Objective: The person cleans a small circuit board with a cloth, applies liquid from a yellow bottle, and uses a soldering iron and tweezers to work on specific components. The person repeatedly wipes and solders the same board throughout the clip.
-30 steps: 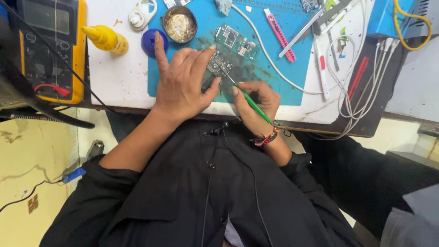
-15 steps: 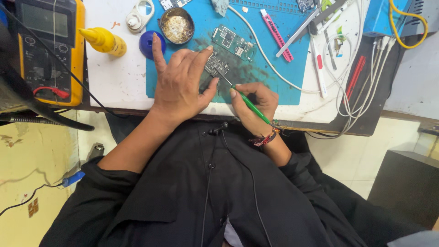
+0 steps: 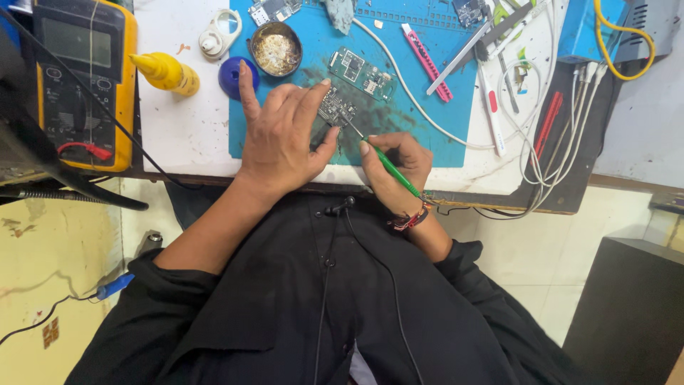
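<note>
On the blue rubber work mat at the near edge of the white desk, the left hand lies spread, fingers loosely open, pinning a small dark circuit board. The right hand is closed in a pen grip around a slim green-handled probe, tip on the board. Judgement: firm downward pressure and a braced right wrist would steady the tip. A second green circuit board lies just beyond.

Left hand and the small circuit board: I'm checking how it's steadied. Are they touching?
Touching. The head view shows the left hand spread flat on the blue mat, fingertips pressing the small circuit board, no gap visible.
</note>
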The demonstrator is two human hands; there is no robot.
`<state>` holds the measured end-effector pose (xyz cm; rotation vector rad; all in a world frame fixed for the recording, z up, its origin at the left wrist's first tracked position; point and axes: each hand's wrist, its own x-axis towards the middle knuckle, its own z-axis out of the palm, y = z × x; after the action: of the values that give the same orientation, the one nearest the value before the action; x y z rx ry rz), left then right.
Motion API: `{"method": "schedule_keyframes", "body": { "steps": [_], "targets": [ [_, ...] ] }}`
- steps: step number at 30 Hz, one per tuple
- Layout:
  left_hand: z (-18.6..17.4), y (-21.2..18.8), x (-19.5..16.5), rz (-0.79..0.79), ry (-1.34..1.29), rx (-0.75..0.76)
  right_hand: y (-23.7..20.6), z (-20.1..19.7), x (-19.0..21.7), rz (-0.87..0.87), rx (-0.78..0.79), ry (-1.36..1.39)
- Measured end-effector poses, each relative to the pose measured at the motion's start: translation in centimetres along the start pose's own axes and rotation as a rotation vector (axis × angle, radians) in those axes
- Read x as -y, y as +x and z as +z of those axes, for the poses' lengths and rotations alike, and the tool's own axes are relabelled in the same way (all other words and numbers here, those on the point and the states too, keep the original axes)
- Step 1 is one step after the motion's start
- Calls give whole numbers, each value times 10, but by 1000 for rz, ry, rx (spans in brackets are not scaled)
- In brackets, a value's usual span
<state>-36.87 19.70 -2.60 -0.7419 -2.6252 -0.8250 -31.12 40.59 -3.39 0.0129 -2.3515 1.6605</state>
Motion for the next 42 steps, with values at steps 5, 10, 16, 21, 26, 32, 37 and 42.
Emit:
{"method": "schedule_keyframes", "body": {
  "steps": [5,10,16,21,26,32,37,42],
  "targets": [
    [0,-2,0,-2,4,0,-1,1,1,59,-13,17],
    [-4,0,-3,0,11,-2,-3,1,-3,-32,-7,2],
    [-12,1,-8,-58,100,-56,-9,0,-8,1,-67,91],
    [-11,3,-7,-34,72,-31,-10,0,-10,5,-84,172],
    [-13,11,10,139,-72,101,-12,-1,-12,26,-98,205],
    [-11,4,4,81,-84,-39,-11,-1,-16,-14,-56,208],
    [-3,-2,1,26,-24,20,-9,-2,-13,7,-2,153],
    [-6,-7,2,15,-41,4,-7,1,-7,-14,24,96]
  ]
}}
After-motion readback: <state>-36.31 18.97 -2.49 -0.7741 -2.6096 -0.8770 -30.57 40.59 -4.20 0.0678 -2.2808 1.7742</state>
